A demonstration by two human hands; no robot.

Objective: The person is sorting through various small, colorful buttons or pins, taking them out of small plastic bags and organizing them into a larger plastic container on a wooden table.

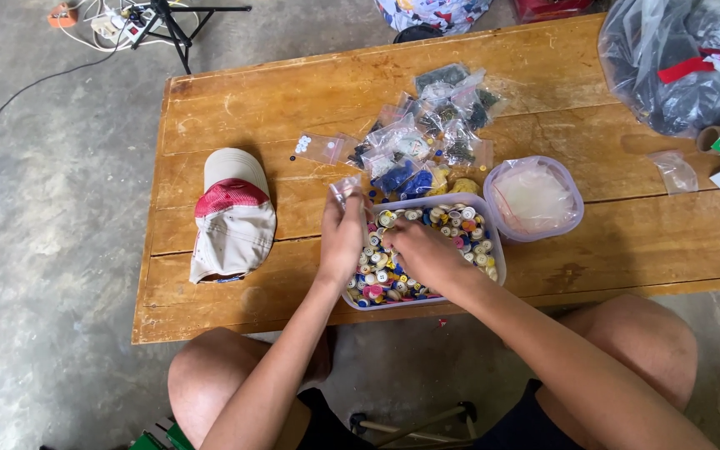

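Clear plastic makes up the tub [493, 242] at the near edge of the wooden table [235, 108], and it is full of mixed buttons [460, 225] in many colours. Its long axis runs left to right across the table, roughly along the near edge, with the far right corner turned slightly away. The right hand [422, 250] lies palm down inside the tub, fingers curled into the buttons; whether it has pinched any cannot be told. The left hand [342, 237] is raised at the tub's left end, fingers closed on a small clear bag [345, 190] that stands upright above the knuckles, its mouth pointing away from the person.

Just beside the tub's far right corner sits the lid [535, 198], a rounded translucent square, touching or nearly touching the rim. Behind the tub lies a heap of small bags [427, 133] holding sorted buttons, one blue lot nearest the tub. One bag with white buttons [308, 147] lies apart on the left. A cap [233, 212], cream and red, rests well left of the tub. A large sack [677, 62] of clear plastic fills the far right corner.
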